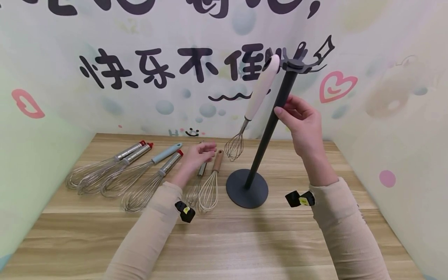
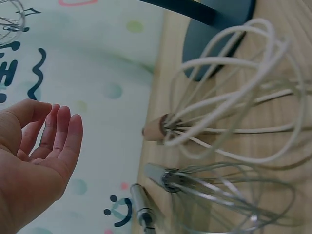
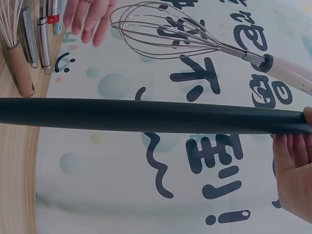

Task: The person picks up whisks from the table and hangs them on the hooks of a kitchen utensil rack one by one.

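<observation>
1. the black stand [image 1: 269, 134] has its round base [image 1: 241, 196] flat on the bench [image 1: 224, 249], to the right of the loose whisks; its hooked top [image 1: 294, 65] carries one whisk.
2. that white-handled whisk [image 1: 260, 93] hangs by its handle end on the stand's left side, just beside the post.
3. its handle points up toward the hooks and its wire head points down; in the head view the long axis runs from upper right to lower left.
4. the stand's long axis rises from the base up and to the right in that view; i cannot tell whether it truly tilts.
5. the right hand [image 1: 303, 126] has its grip closed about the post below the hooks, thumb on the near side and fingers behind.
6. the left hand [image 1: 196, 157] has a loose, half-open grip with gently bent fingers, and it has hold of nothing; it hovers near the small steel-handled whisk [image 1: 202, 169] and the brown-handled whisk [image 1: 218, 162].
7. those two lie side by side, handles toward the wall [image 1: 140, 105], wires toward the person.
8. farther left lie three red-ended steel whisks [image 1: 139, 154] and a blue-handled whisk [image 1: 167, 153], handles slanting away to the right, wire heads toward the lower left.
</observation>
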`<state>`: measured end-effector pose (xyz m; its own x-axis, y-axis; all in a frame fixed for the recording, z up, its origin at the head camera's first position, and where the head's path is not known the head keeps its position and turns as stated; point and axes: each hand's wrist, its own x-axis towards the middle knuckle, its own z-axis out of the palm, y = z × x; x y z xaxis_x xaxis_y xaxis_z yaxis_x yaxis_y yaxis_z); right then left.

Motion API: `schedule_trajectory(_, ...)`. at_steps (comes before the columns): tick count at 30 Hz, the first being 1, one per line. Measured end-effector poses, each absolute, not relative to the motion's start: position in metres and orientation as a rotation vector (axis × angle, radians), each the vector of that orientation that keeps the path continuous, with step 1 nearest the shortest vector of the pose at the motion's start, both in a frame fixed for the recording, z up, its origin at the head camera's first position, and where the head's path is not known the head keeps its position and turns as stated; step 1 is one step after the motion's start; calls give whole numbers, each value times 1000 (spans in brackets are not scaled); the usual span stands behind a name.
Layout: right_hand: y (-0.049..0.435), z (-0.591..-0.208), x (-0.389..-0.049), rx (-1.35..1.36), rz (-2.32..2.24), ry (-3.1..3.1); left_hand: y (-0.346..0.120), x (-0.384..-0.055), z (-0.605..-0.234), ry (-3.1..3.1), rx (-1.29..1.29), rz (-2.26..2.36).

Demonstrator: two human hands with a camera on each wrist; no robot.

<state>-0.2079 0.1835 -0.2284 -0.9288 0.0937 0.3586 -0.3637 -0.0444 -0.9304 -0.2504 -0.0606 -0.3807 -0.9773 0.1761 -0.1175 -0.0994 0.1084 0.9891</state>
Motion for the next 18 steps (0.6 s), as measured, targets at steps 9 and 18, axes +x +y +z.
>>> schedule_trajectory(9, 183, -228, -209, 290, 2043, -1926, -58, -251, -406, 2243, 105, 1885)
schedule_trajectory(18, 183, -229, -209, 287, 2046, -1915, -53, -254, -421, 2361, 133, 1725)
